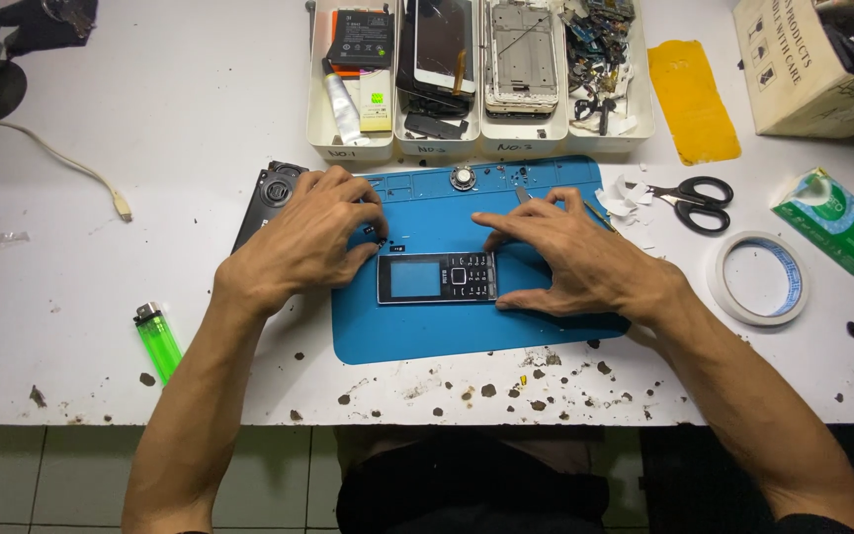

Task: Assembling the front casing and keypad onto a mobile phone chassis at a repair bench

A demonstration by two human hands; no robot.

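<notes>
A small black keypad phone point(437, 278) lies sideways on a blue work mat point(427, 331), its screen to the left and keys to the right. My left hand point(308, 237) rests over the phone's left end, fingertips at its top left corner. On the right end, my right hand point(570, 257) presses the keypad edge with spread fingers and thumb. A thin metal tool point(524, 195) pokes out by the right fingers; whether the hand grips it is unclear. A black phone back part point(271, 193) lies partly under my left hand.
White trays point(417, 146) at the back hold batteries, phones, frames and small parts. Scissors point(694, 201), a tape roll point(758, 279), a green tissue pack point(835, 220), a yellow sheet point(692, 101) and a cardboard box point(808, 64) are right. A green lighter point(157, 341) and cable point(51, 158) lie left.
</notes>
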